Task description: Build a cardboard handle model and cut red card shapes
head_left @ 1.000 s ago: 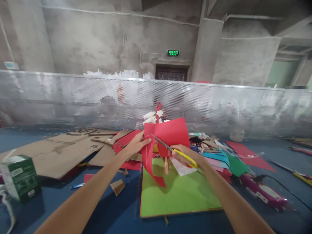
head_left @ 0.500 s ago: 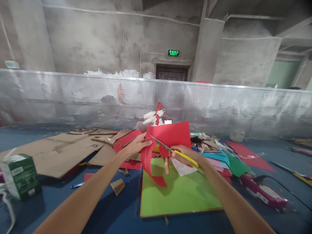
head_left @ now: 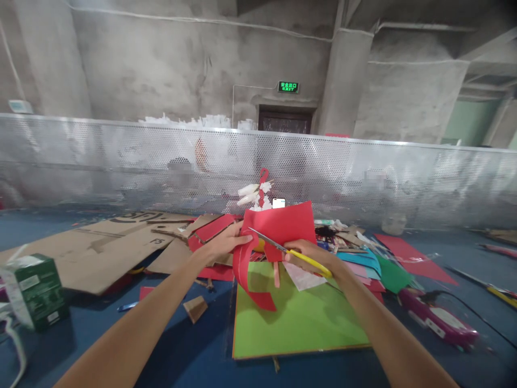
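Observation:
A sheet of red paper (head_left: 288,222) is held up over a green sheet (head_left: 299,328). My left hand (head_left: 232,240) pinches its left edge, where a curved, partly cut strip (head_left: 242,275) hangs down. My right hand (head_left: 305,255) is closed on yellow-handled scissors (head_left: 311,263). Their blades point up and left across the red paper, with the tip close to my left thumb. The right fingers are partly hidden behind the handles. A white paper scrap (head_left: 305,277) lies on the green sheet below my right hand.
Cardboard (head_left: 121,242) spreads over the left of the blue table, with a green box (head_left: 34,291) nearer. Colored sheets (head_left: 363,264), a purple power strip (head_left: 438,320) and another yellow-handled tool (head_left: 501,295) lie right. White flowers (head_left: 252,194) stand behind, before a perforated metal screen (head_left: 218,156).
The red paper has tilted very slightly, its top left corner a little lower. Both hands keep nearly the same place and grip.

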`<act>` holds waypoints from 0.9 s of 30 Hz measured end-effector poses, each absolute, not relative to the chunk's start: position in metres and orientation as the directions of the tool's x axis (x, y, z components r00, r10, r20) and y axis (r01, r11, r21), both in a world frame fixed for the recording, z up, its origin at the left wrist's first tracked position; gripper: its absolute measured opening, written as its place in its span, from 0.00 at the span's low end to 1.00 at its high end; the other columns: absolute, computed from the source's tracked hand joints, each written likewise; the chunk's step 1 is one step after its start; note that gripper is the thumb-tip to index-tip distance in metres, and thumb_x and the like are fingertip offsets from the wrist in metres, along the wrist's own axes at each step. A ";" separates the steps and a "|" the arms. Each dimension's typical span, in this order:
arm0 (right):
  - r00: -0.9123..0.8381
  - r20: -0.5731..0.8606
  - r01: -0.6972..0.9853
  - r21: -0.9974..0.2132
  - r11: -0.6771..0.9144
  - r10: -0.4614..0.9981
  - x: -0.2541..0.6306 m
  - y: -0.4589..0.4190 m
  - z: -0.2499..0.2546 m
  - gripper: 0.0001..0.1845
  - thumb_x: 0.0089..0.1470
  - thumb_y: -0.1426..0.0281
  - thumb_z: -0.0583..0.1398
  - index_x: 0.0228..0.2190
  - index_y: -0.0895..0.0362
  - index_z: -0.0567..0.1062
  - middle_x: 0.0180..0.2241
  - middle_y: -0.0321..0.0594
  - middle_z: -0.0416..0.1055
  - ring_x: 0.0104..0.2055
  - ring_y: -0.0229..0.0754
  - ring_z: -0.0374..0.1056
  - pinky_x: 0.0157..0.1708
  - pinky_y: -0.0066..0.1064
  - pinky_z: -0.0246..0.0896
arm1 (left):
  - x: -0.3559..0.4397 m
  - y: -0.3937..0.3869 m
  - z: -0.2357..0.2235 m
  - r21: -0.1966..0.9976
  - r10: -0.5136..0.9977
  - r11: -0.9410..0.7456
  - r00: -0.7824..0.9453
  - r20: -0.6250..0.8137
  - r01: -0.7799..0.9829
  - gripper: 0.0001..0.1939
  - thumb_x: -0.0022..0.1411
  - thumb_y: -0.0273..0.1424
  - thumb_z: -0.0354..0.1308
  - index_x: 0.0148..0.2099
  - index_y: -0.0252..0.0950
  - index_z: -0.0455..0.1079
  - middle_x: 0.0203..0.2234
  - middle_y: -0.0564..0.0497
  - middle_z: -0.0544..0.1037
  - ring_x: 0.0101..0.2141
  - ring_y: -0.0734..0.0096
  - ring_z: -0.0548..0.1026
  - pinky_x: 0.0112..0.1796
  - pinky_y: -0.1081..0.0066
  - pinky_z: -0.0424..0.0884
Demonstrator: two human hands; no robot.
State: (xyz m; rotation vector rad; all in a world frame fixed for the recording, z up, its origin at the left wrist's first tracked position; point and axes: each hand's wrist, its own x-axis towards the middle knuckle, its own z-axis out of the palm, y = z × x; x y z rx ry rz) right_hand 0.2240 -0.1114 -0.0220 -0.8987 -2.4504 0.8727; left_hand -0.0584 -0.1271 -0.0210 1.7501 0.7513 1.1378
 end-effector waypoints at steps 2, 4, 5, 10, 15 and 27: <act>-0.715 0.143 0.444 -0.662 0.603 0.684 0.224 -0.111 -0.023 0.23 0.57 0.49 0.59 0.33 0.58 0.72 0.23 0.31 0.61 0.20 0.32 0.57 0.16 0.23 0.51 | -0.059 -0.126 -0.021 0.904 0.838 -0.427 0.387 0.385 0.026 0.28 0.57 0.39 0.68 0.58 0.40 0.69 0.46 0.44 0.81 0.47 0.52 0.78 0.51 0.53 0.73; -0.708 0.132 0.446 -0.678 0.584 0.694 0.224 -0.111 -0.023 0.23 0.57 0.49 0.59 0.33 0.58 0.72 0.22 0.30 0.61 0.19 0.32 0.56 0.14 0.22 0.51 | -0.060 -0.125 -0.022 0.906 0.840 -0.422 0.387 0.381 0.024 0.28 0.57 0.38 0.68 0.58 0.41 0.69 0.47 0.44 0.81 0.47 0.52 0.78 0.51 0.53 0.73; -0.704 0.123 0.446 -0.690 0.570 0.699 0.224 -0.112 -0.022 0.23 0.57 0.48 0.58 0.34 0.58 0.72 0.22 0.30 0.61 0.18 0.31 0.55 0.13 0.22 0.50 | -0.060 -0.124 -0.022 0.910 0.842 -0.414 0.387 0.375 0.019 0.27 0.57 0.38 0.68 0.58 0.41 0.69 0.47 0.44 0.80 0.47 0.53 0.79 0.51 0.54 0.73; -0.684 0.132 0.427 -0.724 0.541 0.717 0.223 -0.117 -0.019 0.24 0.59 0.48 0.57 0.35 0.58 0.71 0.20 0.28 0.60 0.15 0.30 0.54 0.12 0.22 0.50 | -0.059 -0.127 -0.022 0.932 0.874 -0.363 0.349 0.339 0.004 0.27 0.58 0.39 0.67 0.58 0.40 0.69 0.47 0.43 0.80 0.44 0.55 0.80 0.48 0.56 0.74; -0.630 0.250 0.366 -0.739 0.565 0.735 0.218 -0.117 -0.023 0.26 0.59 0.46 0.55 0.33 0.57 0.68 0.21 0.29 0.61 0.14 0.30 0.53 0.12 0.23 0.49 | -0.052 -0.128 -0.020 0.933 0.887 -0.358 0.316 0.337 0.010 0.25 0.60 0.42 0.65 0.56 0.39 0.69 0.42 0.44 0.81 0.38 0.58 0.80 0.42 0.60 0.76; -0.439 0.514 0.449 -0.584 0.676 0.737 0.196 -0.111 -0.032 0.20 0.58 0.52 0.58 0.31 0.58 0.73 0.26 0.34 0.69 0.29 0.39 0.64 0.29 0.26 0.57 | -0.024 -0.144 -0.028 0.693 0.747 -0.636 0.496 0.443 0.339 0.18 0.70 0.46 0.50 0.41 0.37 0.72 0.25 0.53 0.74 0.23 0.73 0.71 0.26 0.72 0.67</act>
